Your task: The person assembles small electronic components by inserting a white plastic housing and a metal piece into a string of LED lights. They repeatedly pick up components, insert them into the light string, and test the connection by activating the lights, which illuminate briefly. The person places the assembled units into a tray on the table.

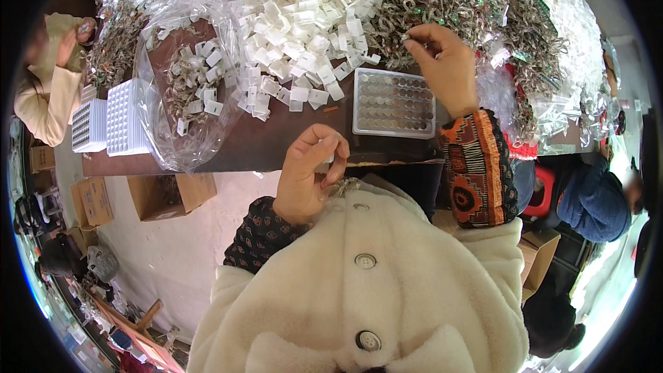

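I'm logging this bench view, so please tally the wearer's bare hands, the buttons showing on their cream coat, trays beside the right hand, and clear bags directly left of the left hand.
Hands: 2 (left hand, right hand)
Coat buttons: 3 (top button, middle button, bottom button)
Tray: 1
Clear bag: 1
Total: 7

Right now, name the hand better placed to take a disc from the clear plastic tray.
Probably the right hand: it is at the far right corner of the clear plastic tray. The left hand sits lower, nearer the cream coat, with fingers curled.
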{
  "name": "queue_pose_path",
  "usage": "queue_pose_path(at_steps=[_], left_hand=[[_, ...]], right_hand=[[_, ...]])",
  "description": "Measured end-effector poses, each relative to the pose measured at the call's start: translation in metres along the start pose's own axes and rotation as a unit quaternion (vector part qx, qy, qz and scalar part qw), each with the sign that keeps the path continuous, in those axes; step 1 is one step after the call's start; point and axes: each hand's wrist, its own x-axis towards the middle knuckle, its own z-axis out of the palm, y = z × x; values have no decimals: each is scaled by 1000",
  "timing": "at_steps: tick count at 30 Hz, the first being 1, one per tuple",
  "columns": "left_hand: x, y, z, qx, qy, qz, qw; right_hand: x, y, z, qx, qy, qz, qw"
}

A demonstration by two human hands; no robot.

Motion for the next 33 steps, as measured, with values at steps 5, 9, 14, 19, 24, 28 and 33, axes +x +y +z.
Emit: queue_pose_path(at_steps=[5,9,14,19,24,28,33], left_hand=[[2,-1,1,20,9,-5,1000],[1,0,6,45,18,-1,999],[-3,4,13,86,4,14,996],[-4,2,16,145,17,28,989],[-5,-1,15,116,40,40,992],[-6,-2,16,92,41,44,994],[2,15,17,469,79,224,850]], right_hand=[[10,0,-17,287,98,15,953],[0,-19,-33,411,72,-28,909],[-70,-56,-17,206,-77,-101,970],[-96,-67,-3,26,-73,-280,957],[-113,-67,6,108,-63,-166,978],[-121,-66,20,131,-29,-168,977],[-124,-62,11,175,-49,-100,978]])
